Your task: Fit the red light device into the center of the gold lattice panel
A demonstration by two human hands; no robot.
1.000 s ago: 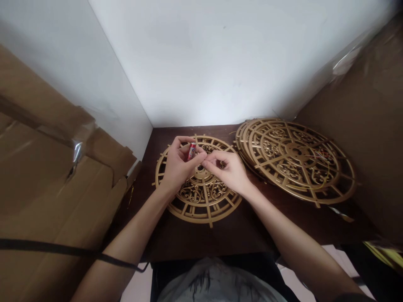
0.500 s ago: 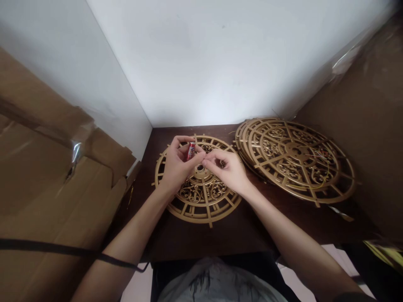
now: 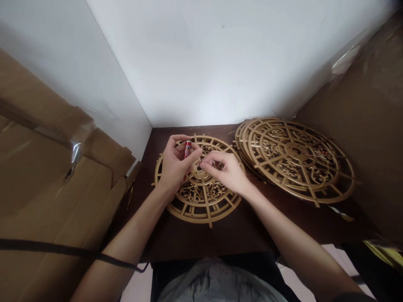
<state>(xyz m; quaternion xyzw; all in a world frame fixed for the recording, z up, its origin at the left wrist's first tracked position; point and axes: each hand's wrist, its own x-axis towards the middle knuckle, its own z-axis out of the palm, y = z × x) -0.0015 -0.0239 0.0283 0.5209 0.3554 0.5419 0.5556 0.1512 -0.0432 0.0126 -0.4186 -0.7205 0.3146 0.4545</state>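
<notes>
My left hand (image 3: 175,163) is closed around a small printed red tube with a silver end (image 3: 187,148), which stands nearly upright between the fingers. Its exact kind is unclear. Close beside it, my right hand (image 3: 225,168) has thumb and fingertips pinched together. What the pinch holds, if anything, is too small to make out. Both hands are over the hub of a round gold openwork disc (image 3: 200,219) with spokes and scrollwork, lying flat on the dark table. The hands hide part of its upper half.
A stack of similar gold discs (image 3: 302,191) leans at the right, with thin wires on top. Cardboard (image 3: 56,201) flanks the left, and a brown box (image 3: 362,126) the right. A white wall (image 3: 220,63) rises behind the dark table (image 3: 208,241). A black cord (image 3: 63,248) crosses my left forearm.
My left hand has shifted slightly left with the red tube. My right fingertips have moved a little down and left, and a small gap now shows between the hands.
</notes>
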